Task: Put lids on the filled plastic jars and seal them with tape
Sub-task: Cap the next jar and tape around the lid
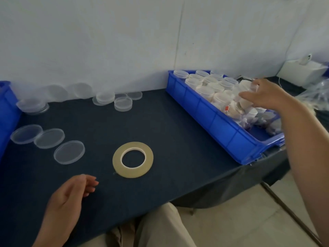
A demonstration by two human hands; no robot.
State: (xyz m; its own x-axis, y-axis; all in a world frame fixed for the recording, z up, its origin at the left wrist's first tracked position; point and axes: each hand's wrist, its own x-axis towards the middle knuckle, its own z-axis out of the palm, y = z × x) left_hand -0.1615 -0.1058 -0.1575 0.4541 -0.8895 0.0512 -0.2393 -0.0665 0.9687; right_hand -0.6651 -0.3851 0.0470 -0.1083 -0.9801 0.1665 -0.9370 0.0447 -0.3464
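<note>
- Jars (206, 90): filled and packed in the blue tray (222, 129) at the far right of the table (178, 139). Those at the back stand upright and some look lidded. Those toward the front lie jumbled.
- Right hand (265, 96) is inside the tray over mid-pile, thumb pointing left, fingers draped over a white jar (246, 102). There is motion blur here, so we cannot tell if it is clamped on that jar or only touching it.
- Left hand (69, 198) rests near the front edge of the table, fingers loosely curled, holding nothing.
- Key relation: the jars are all off to the right, while the lids and tape are left and centre.
  - Loose lids (69, 152) lie flat in a row just ahead-left of the left hand.
  - Tape roll (116, 160) lies flat just ahead-right of it, hole up.
- Our judgement: the right hand is nearer the jars and the left is nearer the lids and tape. The jar has to travel left to the bare cloth between the two hands.
- More lids sit stacked near the wall, well apart from both hands.
- Hard to make out: the jar contents (white, possibly bagged), exactly which jars carry lids, and the free end of the tape.
- The tray's near corner sits right at the table edge. A second blue bin (7, 111) is cut off at the left of the view.
</note>
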